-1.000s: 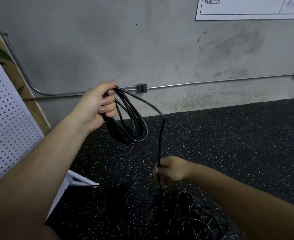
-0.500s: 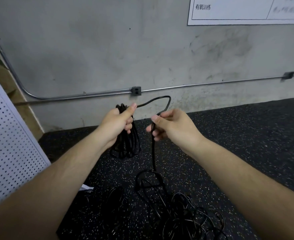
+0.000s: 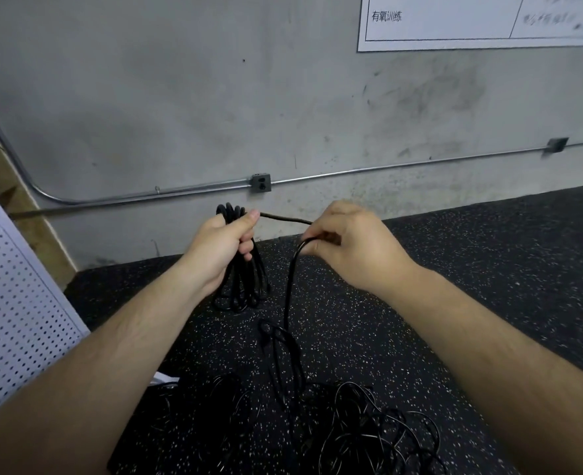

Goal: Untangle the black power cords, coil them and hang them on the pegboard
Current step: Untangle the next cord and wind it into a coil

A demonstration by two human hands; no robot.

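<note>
One coil [image 3: 240, 286] of black cord hangs from the left hand [image 3: 219, 250], whose fingers are curled tight round its top loops with the thumb laid over them. One strand [image 3: 287, 289] runs across to the right hand [image 3: 350, 245], pinched between thumb and fingertips, then drops to one knotted tangle [image 3: 351, 437] on the speckled floor [image 3: 488, 269]. Both hands are up, close together. One white pegboard [image 3: 12, 303] stands at the left edge. One conduit [image 3: 403, 165] along the wall [image 3: 180, 97] carries two boxes [image 3: 260, 182]; one sign [image 3: 454, 22] sits top right.
</note>
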